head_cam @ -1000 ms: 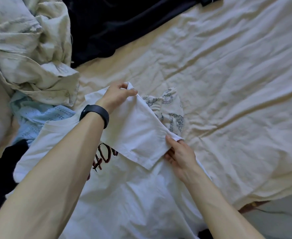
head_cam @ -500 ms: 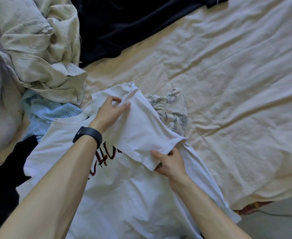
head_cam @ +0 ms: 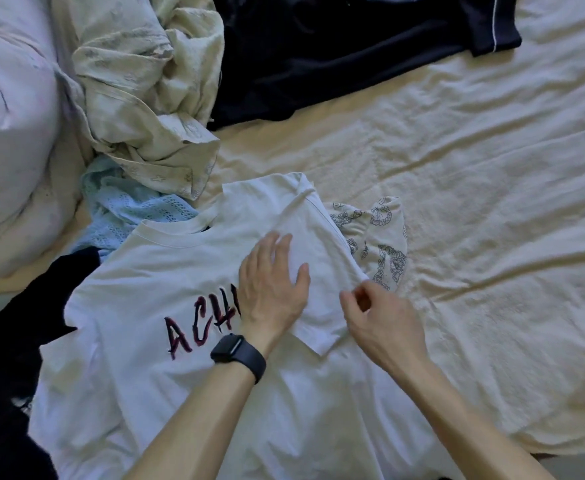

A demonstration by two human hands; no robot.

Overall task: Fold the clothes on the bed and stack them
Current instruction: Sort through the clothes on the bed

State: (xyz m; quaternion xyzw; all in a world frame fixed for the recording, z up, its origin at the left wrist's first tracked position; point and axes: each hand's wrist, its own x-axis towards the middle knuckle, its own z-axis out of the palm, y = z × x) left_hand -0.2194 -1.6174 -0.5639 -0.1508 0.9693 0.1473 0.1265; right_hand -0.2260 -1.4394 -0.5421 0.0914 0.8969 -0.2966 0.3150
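Bed point(head_cam: 474, 174) bears clothes point(head_cam: 128, 271), perhaps pillow point(head_cam: 7, 133).

We count one left hand point(head_cam: 273, 292), one right hand point(head_cam: 383, 323), one black watch point(head_cam: 238, 355), one white T-shirt point(head_cam: 138, 282), one light blue top point(head_cam: 128, 211), one pillow point(head_cam: 7, 133).

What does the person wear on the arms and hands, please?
The left hand and right hand wear no gloves or visible rings. Both forearms are bare; no sleeves show. A black watch with a rectangular face and black band sits on the left wrist; the right wrist is bare.
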